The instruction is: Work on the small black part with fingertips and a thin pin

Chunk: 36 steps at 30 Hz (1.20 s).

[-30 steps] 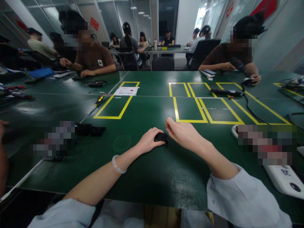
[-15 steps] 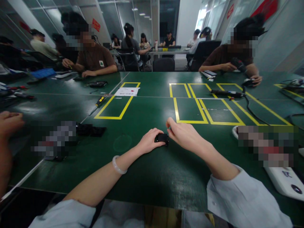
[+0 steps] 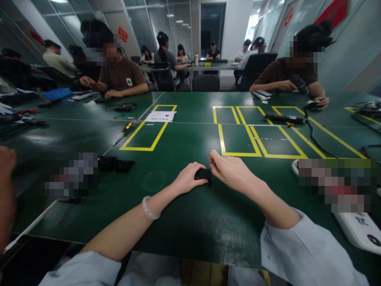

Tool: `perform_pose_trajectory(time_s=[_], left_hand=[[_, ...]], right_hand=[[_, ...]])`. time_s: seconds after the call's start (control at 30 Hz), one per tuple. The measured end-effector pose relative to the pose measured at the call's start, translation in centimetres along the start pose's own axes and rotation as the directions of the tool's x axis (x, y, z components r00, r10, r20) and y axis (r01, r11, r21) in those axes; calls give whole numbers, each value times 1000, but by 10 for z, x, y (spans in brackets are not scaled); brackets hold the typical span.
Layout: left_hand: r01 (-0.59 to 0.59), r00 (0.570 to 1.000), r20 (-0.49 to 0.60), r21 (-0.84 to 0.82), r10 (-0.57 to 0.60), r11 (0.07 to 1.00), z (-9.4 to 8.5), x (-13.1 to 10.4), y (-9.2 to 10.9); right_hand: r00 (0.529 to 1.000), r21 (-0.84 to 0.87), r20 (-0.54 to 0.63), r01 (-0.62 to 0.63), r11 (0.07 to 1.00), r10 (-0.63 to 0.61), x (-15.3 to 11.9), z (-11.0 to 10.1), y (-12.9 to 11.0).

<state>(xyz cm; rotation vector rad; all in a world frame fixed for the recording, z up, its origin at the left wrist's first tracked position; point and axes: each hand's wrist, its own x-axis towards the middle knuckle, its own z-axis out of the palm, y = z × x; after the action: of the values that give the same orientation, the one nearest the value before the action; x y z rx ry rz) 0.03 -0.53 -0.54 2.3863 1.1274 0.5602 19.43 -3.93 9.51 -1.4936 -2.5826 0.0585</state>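
Near the middle of the green table [image 3: 178,222], my left hand [image 3: 189,177] is closed around a small black box-shaped object [image 3: 204,174], with the thumb on its near side and the fingers at its far side. My right hand [image 3: 230,167] is just to the right, its fingers curled together close to the object's right end. Whatever its fingertips hold, if anything, is hidden behind the hand, and I cannot tell whether they touch the object.
Yellow tape outlines [image 3: 241,154] mark the table ahead. A white paper [image 3: 160,116] and a yellow-black screwdriver [image 3: 127,128] lie ahead-left; black parts [image 3: 117,163] lie left. A white device [image 3: 354,228] is at right. Two people sit opposite; another person's arm [image 3: 6,186] shows at far left.
The view has shifted slightly. Both my hands and the black object keep nearly the same places. The other person's hand at far left has drawn back toward the frame edge.
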Motion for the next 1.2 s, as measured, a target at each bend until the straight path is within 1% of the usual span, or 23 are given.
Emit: perform_pose_trajectory(time_s=[0.2,0.33,0.47,0.53,0.7,0.8,0.97,1.2], left_hand=[[10,1000,-5,3,-10,1000,0,1,0],[10,1000,-3,-1,-10,1000,1,1,-1],[6,1000,-1,-5,-6,1000,1,0,-1],[7,1000,-1,-3,-7,1000,0,0,0],[12,1000,-2,-3,-12,1000,0,0,0],[10,1000,-1,-9,-10,1000,-1,0,1],[12,1000,10,-21,-12,1000,-3,0,2],[6,1000,2,-11,-6,1000,-2,0,1]], right_hand=[[999,-70,9,-41,997,41,2,-1,-2],[999,-41,38,-31,999,33,2,0,-2],[1000,-12,4,-14,1000,14,0,0,-1],[1000,-25,-7,-20,1000,20,0,0,-1],[998,-104,23,-64,993,67,3,0,-1],[998,-92,35,-51,994,54,3,0,-1],[1000,-60,11,-25,998,25,1,0,-2],[999,-72,-13,-40,997,39,0,-1,-2]])
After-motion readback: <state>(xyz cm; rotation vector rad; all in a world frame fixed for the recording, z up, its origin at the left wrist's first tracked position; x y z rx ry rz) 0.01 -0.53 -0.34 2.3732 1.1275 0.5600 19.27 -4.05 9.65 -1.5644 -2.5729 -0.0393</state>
